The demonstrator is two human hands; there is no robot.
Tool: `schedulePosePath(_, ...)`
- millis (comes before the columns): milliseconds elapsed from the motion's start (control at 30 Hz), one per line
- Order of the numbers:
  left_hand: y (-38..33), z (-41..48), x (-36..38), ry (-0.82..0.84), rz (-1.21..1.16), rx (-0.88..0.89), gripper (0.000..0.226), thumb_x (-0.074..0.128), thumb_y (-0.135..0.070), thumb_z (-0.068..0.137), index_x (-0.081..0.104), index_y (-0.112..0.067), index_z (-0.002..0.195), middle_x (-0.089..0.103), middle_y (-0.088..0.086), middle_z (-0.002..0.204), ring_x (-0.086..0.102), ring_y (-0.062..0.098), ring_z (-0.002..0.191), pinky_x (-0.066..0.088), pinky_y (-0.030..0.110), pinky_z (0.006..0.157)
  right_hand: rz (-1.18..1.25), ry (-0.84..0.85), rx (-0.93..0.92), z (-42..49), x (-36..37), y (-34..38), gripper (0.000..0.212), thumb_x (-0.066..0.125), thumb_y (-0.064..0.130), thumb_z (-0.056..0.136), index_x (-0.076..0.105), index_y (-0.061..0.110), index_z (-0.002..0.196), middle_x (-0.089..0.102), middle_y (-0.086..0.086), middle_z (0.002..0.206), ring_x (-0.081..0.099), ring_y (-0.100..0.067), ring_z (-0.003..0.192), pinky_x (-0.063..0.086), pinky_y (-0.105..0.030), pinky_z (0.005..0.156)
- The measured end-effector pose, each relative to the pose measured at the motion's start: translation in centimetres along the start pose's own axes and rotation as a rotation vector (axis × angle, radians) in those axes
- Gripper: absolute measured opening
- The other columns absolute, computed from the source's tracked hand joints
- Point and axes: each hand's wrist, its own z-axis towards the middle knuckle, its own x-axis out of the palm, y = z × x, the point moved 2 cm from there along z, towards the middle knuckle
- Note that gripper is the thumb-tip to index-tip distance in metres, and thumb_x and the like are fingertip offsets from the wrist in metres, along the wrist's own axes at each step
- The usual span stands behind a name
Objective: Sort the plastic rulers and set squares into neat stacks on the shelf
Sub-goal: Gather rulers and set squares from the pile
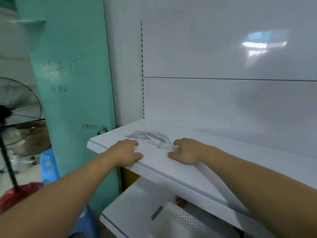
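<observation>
**A:** Where are the rulers and set squares [151,139]?

**B:** In one loose, clear heap on the white shelf [154,162]. It lies just beyond the fingertips, in the gap between the two hands, toward the back panel.

**A:** And the hands?

**B:** The left hand [126,152] rests near the shelf's front edge, fingers loosely bent, holding nothing. The right hand [186,152] is the same: empty, fingers relaxed and bent down onto the shelf.

**A:** Which is closer?

**B:** Little in it. The heap runs mostly left to right along the shelf, with pieces crossing at angles. Its left end sits just ahead of the left knuckles. Its near right corner comes down just beside the right fingers, and I cannot tell whether they touch.

**A:** So the next reach?

**B:** Forward and slightly inward for either hand, I judge. The right looks better placed for the nearest piece, the left for the leftmost ones. Thin, clear and overlapping, they will likely need sliding apart before anything stacks.
</observation>
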Motion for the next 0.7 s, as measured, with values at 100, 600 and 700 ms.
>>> schedulePosePath(100,2.4,4.6,-0.3,-0.033,-0.013,-0.024,0.065,0.048,-0.050,0.091,0.029,-0.021,0.146,0.030,0.003,0.153,0.034,0.024,0.136,0.030,0.034,0.109,0.006,-0.033,0.000,5.3,0.1,0.8,0.082,0.039,0.073,0.083,0.030,0.020,0.144,0.036,-0.009,0.146,0.036,-0.028,0.133,0.033,-0.038,0.106)
schedulePosePath(600,7.0,17.2,-0.6,0.051,-0.068,0.281,0.044,0.061,-0.047,0.084,0.059,-0.023,0.121,0.054,0.001,0.120,0.053,0.017,0.103,0.040,0.025,0.084,0.218,-0.045,0.180,15.6,-1.9,3.8,0.055,0.068,0.036,0.079,0.058,0.012,0.127,0.057,-0.002,0.129,0.054,-0.018,0.114,0.041,-0.024,0.092)
schedulePosePath(700,7.4,17.0,-0.6,0.048,-0.156,0.343,0.043,0.064,-0.042,0.085,0.058,-0.022,0.122,0.052,-0.001,0.118,0.053,0.017,0.103,0.041,0.024,0.086,0.200,-0.084,0.261,14.5,-1.9,4.6,0.047,0.065,0.028,0.081,0.059,0.016,0.126,0.056,-0.001,0.129,0.053,-0.017,0.115,0.038,-0.020,0.089)
